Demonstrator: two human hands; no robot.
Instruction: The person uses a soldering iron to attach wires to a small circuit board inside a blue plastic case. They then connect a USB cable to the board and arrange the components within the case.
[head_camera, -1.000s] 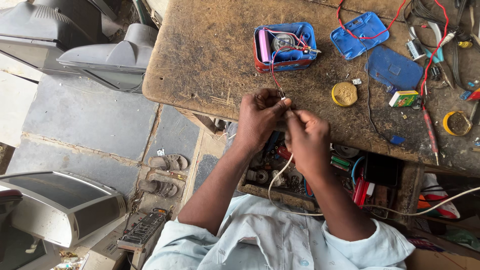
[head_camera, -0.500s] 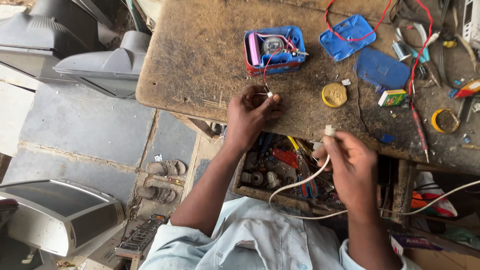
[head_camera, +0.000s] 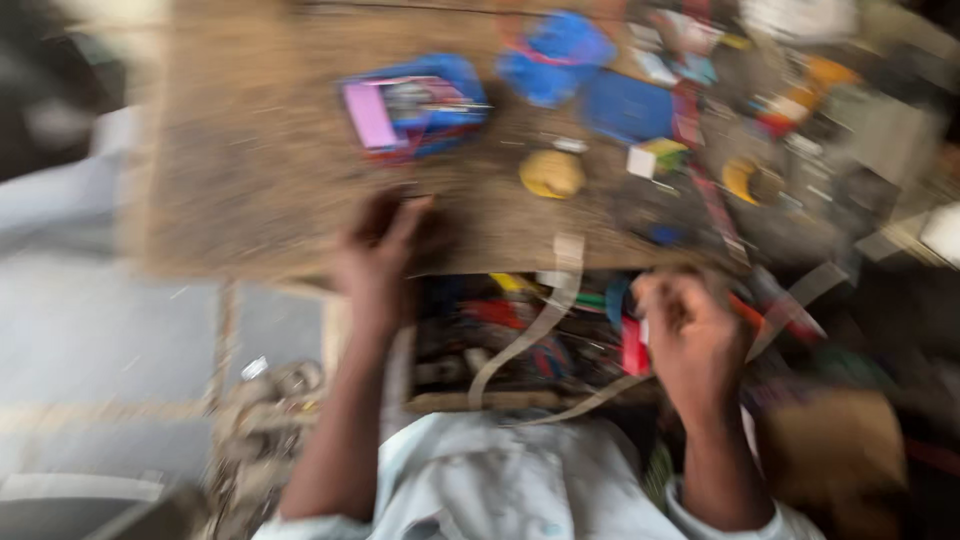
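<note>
Over the open drawer (head_camera: 520, 340), the right hand (head_camera: 690, 340) has its grip closed on the white cable (head_camera: 545, 315). Left hand (head_camera: 385, 245) rests fingers on the bench (head_camera: 250, 180) edge; its grip is too blurred to tell. Opened blue device (head_camera: 415, 105) lies beyond, unconnected.

Motion blur smears everything around the wooden workbench (head_camera: 300, 180): the right hand (head_camera: 690, 335) and its grip on the white cable (head_camera: 530, 335) stay unreadable, small parts indistinct.

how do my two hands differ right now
The left hand rests on the near edge of the wooden bench; the right hand is off the bench, above the open drawer. The left looks loosely open; the right is closed in a fist by the white cable. Both are bare and blurred.
</note>
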